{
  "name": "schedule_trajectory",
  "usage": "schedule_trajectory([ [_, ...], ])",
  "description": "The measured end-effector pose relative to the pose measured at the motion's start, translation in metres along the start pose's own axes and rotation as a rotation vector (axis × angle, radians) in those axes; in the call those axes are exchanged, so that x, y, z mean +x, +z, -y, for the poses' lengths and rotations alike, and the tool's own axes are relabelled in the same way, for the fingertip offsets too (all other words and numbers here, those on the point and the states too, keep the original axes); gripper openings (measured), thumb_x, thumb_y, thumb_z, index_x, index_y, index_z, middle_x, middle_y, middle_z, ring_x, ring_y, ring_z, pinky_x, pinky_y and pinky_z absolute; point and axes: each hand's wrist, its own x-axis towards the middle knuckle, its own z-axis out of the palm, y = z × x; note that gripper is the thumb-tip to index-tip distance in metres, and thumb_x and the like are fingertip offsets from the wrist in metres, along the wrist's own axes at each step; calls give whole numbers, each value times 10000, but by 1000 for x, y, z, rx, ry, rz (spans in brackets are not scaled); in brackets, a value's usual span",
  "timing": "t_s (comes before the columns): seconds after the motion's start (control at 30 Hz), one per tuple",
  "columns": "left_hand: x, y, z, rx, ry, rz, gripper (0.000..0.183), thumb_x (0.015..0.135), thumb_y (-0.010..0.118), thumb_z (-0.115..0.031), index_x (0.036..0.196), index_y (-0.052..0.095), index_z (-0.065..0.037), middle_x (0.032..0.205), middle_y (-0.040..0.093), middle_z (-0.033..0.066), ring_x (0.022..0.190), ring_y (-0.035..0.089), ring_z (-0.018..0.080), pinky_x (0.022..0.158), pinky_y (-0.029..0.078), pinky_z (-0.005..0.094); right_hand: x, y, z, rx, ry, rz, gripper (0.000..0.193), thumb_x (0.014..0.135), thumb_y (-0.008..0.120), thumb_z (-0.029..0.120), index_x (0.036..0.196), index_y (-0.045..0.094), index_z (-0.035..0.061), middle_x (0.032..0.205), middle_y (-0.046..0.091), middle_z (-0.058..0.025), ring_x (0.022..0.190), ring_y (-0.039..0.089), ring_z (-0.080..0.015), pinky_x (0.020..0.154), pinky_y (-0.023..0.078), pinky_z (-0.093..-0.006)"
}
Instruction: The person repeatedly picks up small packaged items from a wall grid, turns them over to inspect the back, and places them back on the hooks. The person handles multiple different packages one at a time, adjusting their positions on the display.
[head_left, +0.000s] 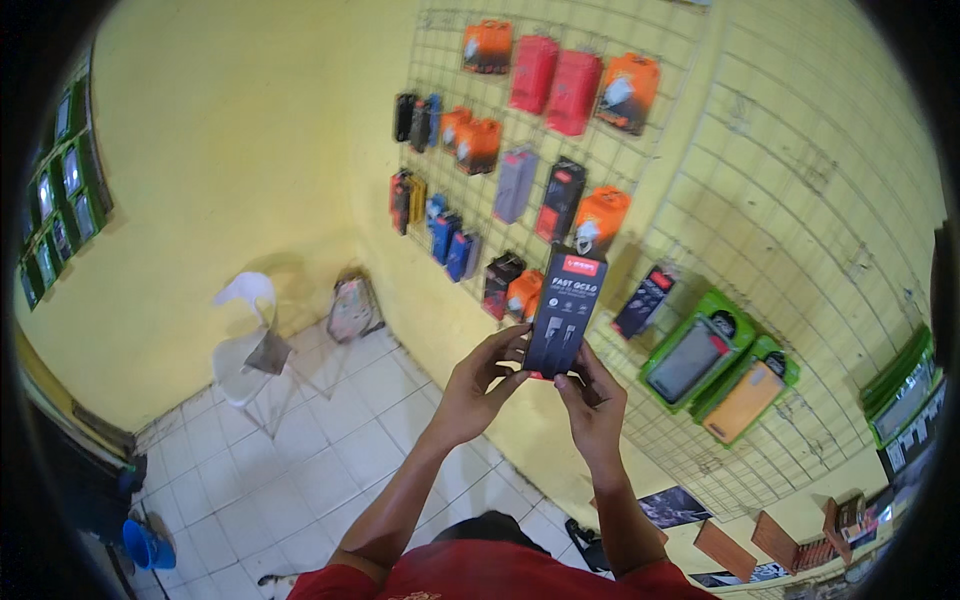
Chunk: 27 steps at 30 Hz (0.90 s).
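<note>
Both of my hands hold up a tall black box [563, 318] with a red label at its top and a cable pictured on its front. It stands nearly upright in front of the wall. My left hand [485, 380] grips its lower left edge, thumb at the bottom corner. My right hand [592, 400] closes on the lower right edge, thumb at the front. Behind the box hangs a wire grid [640, 165] with packaged goods. A similar small black box [646, 300] hangs just right of my hands, and an orange package [602, 215] hangs close above.
Red packages [573, 92] hang higher on the grid. Green-edged phone case packs [697, 352] hang at the right. On the tiled floor [340, 430] stand a white chair [240, 370] and a bag [353, 307] by the wall. A blue bucket [148, 545] is at lower left.
</note>
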Motion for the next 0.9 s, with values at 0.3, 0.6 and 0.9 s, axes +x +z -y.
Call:
schedule_trajectory([
  [0.3,0,-135,47,73,-85,-185,585,933,603,87,1480,431,-25,1198,622,83,1108,606,164,900,518,311,49,116,-93,-10,104,144,558,926,629,-72,1457,459,-40,1274,627,-161,1135,640,-196,916,544,-303],
  [0.6,134,-275,65,109,-93,-121,579,936,581,105,1479,431,-26,1261,598,88,1126,594,165,939,513,309,186,222,-158,45,43,46,563,944,607,-70,1478,433,-31,1350,579,-170,1184,605,-204,972,519,-313],
  [0.9,269,-362,111,-40,-5,6,563,943,559,126,1475,428,0,1290,589,106,1166,594,181,985,501,327,308,280,-195,-205,3,-189,565,908,656,-65,1446,497,5,1228,608,-125,1063,646,-173,827,562,-281],
])
